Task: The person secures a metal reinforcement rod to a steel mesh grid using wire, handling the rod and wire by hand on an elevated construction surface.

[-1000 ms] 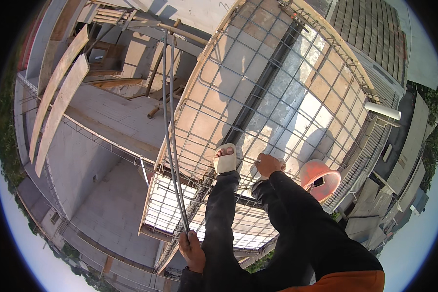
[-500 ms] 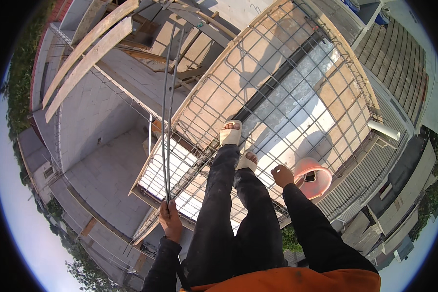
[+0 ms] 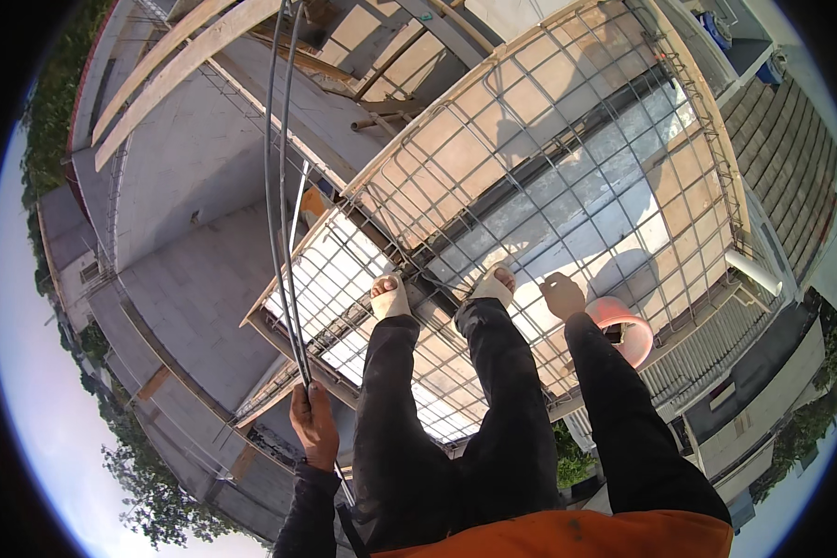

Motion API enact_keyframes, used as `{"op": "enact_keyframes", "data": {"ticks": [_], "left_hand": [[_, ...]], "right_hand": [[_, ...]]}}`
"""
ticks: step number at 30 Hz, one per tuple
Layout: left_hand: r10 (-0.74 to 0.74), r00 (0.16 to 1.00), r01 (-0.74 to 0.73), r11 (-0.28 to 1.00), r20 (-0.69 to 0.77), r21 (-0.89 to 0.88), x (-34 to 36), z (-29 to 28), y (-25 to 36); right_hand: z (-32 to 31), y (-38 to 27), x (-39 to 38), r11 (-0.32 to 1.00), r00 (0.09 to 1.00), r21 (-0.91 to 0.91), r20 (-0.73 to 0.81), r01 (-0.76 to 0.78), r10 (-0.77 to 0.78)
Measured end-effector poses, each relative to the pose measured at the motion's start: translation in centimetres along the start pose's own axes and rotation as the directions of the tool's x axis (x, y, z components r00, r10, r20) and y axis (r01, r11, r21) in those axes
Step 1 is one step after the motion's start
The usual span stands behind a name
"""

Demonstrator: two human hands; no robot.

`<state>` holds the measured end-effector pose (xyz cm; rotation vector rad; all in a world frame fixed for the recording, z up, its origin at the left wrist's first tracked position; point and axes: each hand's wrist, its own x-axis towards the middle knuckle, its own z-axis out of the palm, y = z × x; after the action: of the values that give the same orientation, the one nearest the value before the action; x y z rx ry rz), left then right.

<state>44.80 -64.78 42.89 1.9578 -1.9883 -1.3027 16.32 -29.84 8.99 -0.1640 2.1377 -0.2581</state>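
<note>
My left hand (image 3: 314,426) is wrapped round a pair of long, thin steel bars (image 3: 289,279). They rise past the left edge of the mesh toward the far side, and their far ends run out of view. Over the steel rebar mesh (image 3: 530,163) hangs my right hand (image 3: 564,296), its fingers loosely bent and apart, with nothing visible in it. Close beside that hand stands an orange-pink bucket (image 3: 634,337), with something dark inside that I cannot make out. My sandalled feet are on the mesh between the hands.
Board panels lie under the mesh, bordered by a wooden edge (image 3: 730,177). A deep drop between grey block walls (image 3: 172,214) opens at the left. Wooden planks (image 3: 186,74) cross the far left. A white pipe (image 3: 753,272) sticks out at the right, near corrugated roofing (image 3: 707,344).
My feet have shifted, now farther apart and lower in the picture. The bars' upper part has swung left, still in my left hand. My right hand has moved slightly up and right.
</note>
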Motion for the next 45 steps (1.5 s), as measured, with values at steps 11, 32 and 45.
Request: {"op": "enact_keyframes", "data": {"ticks": [11, 32, 45], "left_hand": [[-0.369, 0.927, 0.373, 0.924, -0.062, 0.081, 0.3, -2.8, -12.0], [-0.57, 0.822, 0.569, 0.821, -0.019, -0.044, 2.0, -5.2, -20.5], [-0.352, 0.935, 0.337, 0.921, 0.043, 0.194, 4.8, -6.2, -20.6]], "right_hand": [[11.9, -15.7, 18.6, 0.955, 0.925, -0.135, -0.246, 0.264, -0.29], [20.6, -22.0, 21.8, 0.873, 0.748, -0.272, -0.451, 0.404, -0.487], [24.9, -22.3, 21.1, 0.914, 0.841, -0.248, -0.369, 0.321, -0.396]]}}
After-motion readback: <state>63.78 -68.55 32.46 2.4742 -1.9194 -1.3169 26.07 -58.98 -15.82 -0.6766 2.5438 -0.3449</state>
